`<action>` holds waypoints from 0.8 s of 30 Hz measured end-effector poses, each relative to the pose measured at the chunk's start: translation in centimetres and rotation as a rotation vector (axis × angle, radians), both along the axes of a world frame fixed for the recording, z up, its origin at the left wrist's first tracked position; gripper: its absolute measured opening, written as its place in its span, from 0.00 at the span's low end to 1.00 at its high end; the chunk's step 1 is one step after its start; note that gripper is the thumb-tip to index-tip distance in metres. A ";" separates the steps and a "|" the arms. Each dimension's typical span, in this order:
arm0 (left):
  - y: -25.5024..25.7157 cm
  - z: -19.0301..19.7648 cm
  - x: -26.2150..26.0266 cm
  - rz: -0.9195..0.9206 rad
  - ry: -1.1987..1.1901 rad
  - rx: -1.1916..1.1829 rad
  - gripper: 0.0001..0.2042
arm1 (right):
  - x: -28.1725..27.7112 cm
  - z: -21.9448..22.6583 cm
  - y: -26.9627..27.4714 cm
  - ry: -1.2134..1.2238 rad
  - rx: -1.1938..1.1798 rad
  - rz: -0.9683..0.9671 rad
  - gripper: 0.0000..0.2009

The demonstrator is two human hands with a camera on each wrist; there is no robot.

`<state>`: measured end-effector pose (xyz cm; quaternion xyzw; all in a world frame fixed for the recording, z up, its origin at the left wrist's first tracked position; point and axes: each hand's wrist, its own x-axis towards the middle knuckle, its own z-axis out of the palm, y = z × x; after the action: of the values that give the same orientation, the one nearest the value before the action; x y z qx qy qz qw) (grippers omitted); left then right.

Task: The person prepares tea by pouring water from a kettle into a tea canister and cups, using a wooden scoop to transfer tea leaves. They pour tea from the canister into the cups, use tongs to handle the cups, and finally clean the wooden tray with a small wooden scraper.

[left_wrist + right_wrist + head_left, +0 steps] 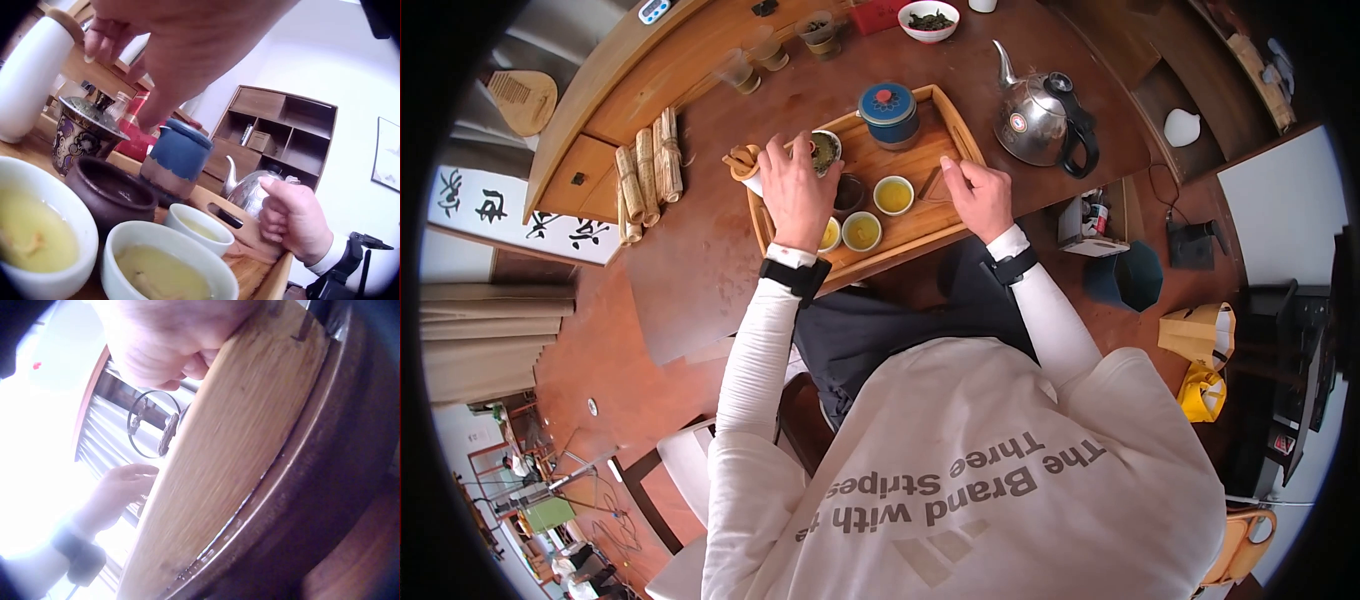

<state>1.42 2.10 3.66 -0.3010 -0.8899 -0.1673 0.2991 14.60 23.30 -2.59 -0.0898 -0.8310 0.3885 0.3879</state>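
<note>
My left hand (800,195) reaches over the left side of a wooden tray (887,258), fingers spread above a patterned lidded tea bowl (84,131). In the left wrist view the fingertips hang above and beyond its lid. My right hand (980,192) rests by the tray's right rim with fingers loosely curled and the thumb raised; nothing shows in it. Between the hands stand a dark brown cup (112,194) and white cups of yellow tea, one at the right (894,196) and one in front (861,232). A blue lidded jar (889,115) stands at the tray's back.
A steel kettle (1040,115) stands right of the tray. A white holder with wooden tools (744,165) is at the left, near tied bamboo scrolls (645,170). Behind are a bowl of leaves (928,22) and clear cups (818,35). A bin (1128,275) stands lower right.
</note>
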 end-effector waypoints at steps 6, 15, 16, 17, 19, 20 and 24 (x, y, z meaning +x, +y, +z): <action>-5.4 0.0 4.2 -0.045 -0.433 0.369 0.15 | 0.1 0.0 0.0 0.003 0.010 -0.009 0.20; -8.7 -4.7 8.4 -0.005 -0.520 0.233 0.31 | 0.1 0.4 -0.2 -0.058 0.028 0.014 0.20; -8.5 -4.8 8.5 0.010 -0.511 0.196 0.32 | 0.1 0.6 -0.3 -0.044 0.006 0.021 0.20; -8.3 -4.9 8.4 0.023 -0.499 0.158 0.33 | 0.1 0.7 -0.3 -0.027 -0.016 0.027 0.20; -8.2 -5.1 8.2 0.028 -0.505 0.153 0.34 | 0.1 0.5 -0.2 -0.051 -0.011 0.019 0.20; -8.2 -5.1 8.0 0.033 -0.523 0.157 0.33 | 0.1 0.4 -0.2 -0.070 -0.006 0.010 0.20; -8.0 -5.5 7.5 0.040 -0.520 0.148 0.32 | -0.1 0.6 -0.2 -0.058 0.022 -0.001 0.20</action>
<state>8.96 -5.92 -1.79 -0.2076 -0.9279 -0.2977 0.0850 14.53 23.14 -1.96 -0.0973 -0.8460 0.3766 0.3646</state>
